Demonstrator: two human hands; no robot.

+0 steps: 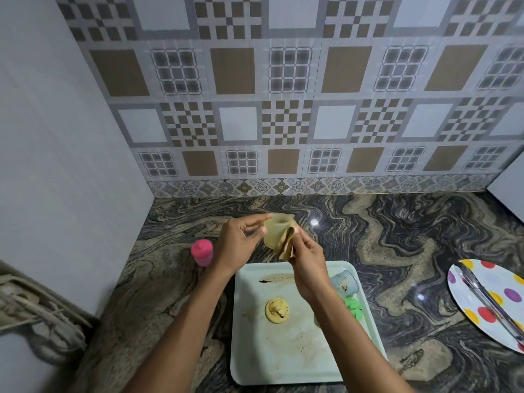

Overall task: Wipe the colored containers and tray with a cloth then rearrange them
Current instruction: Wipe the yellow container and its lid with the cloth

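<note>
A person's two hands meet above a swirl-patterned stone counter (pixel 397 251). The left hand (pixel 238 245) holds a yellow container (pixel 276 231) between thumb and fingertips. The right hand (pixel 306 265) pinches a tan cloth (pixel 286 246) against the container's side. At 6 o'clock from them lies a pale soiled tray (pixel 255 336) carrying a yellow lid (pixel 277 310), with a tipped blue container (pixel 344 282) and a green container (pixel 353 306) at its 3 o'clock edge. A pink container (pixel 202 252) stands on the counter at 9 o'clock of the hands. A polka-dot plate (pixel 462 296) sits far at 3 o'clock.
</note>
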